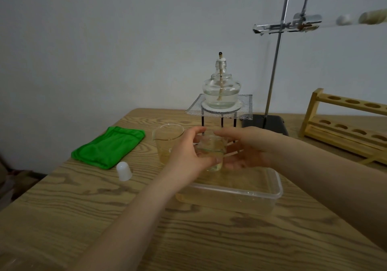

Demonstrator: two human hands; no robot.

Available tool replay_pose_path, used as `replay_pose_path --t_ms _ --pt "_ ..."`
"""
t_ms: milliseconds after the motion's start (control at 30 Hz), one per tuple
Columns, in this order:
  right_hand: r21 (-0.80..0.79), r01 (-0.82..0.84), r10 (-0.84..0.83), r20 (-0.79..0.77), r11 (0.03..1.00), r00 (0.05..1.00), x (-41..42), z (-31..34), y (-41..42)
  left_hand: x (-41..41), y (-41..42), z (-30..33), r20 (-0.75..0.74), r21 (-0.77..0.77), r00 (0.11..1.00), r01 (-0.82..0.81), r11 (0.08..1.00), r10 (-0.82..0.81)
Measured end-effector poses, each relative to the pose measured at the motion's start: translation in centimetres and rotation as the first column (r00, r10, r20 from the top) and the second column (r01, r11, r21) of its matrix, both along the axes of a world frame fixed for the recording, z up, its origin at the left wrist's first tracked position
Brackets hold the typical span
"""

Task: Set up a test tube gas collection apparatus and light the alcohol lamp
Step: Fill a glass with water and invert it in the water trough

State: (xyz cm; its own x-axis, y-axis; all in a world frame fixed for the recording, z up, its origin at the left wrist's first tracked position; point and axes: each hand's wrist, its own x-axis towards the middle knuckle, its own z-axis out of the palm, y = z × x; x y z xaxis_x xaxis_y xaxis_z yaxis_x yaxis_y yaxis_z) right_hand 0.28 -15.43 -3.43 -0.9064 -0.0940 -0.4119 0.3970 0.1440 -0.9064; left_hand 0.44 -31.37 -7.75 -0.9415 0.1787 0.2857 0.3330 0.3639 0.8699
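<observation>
Clear plastic tub (270,195) on the surface, light but sloshy. Above it, small glass vessel (211,151), part full, cupped between left hand (186,151) and right hand (249,147): slick, fragile, best gripped by the sides. Unlit alcohol lamp (221,88) behind.

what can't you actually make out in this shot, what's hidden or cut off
- Small glass vessel, head view: both hands, left hand and right hand, wrap it, so its shape and fill level are unclear.
- Clamped test tube: motion-blurred and cut off by the right edge.
- Test tube rack: right end cut off by the edge.
- Plastic tub: whether it holds water is too faint to tell.
</observation>
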Motion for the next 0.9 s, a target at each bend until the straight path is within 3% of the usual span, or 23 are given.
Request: replay_pose_path --t_ms 233,467,633,800,900 --pt "-0.127 -0.098 0.111 0.102 0.987 0.989 0.4 -0.2 0.2 0.1 0.0 0.0 -0.009 -0.007 1.0 -0.012 1.0 0.012" --pt "-0.159 -0.052 0.065 0.074 0.986 0.995 0.4 -0.6 0.0 0.2 0.1 0.3 -0.011 -0.032 1.0 -0.014 0.999 0.014" --pt "-0.164 -0.027 0.034 0.037 0.986 0.999 0.5 -1.1 0.2 0.4 -0.4 1.0 0.067 -0.092 0.996 0.06 0.994 -0.054" --pt "-0.066 -0.048 0.043 -0.079 0.997 0.996 0.5 -1.4 0.6 0.4 -1.1 1.9 0.14 -0.033 0.989 0.059 0.998 -0.054" --pt "0.121 -0.022 0.06 -0.329 0.992 0.942 0.6 -1.4 0.7 0.2 -1.6 2.4 0.13 -0.033 0.99 0.051 0.998 -0.046"
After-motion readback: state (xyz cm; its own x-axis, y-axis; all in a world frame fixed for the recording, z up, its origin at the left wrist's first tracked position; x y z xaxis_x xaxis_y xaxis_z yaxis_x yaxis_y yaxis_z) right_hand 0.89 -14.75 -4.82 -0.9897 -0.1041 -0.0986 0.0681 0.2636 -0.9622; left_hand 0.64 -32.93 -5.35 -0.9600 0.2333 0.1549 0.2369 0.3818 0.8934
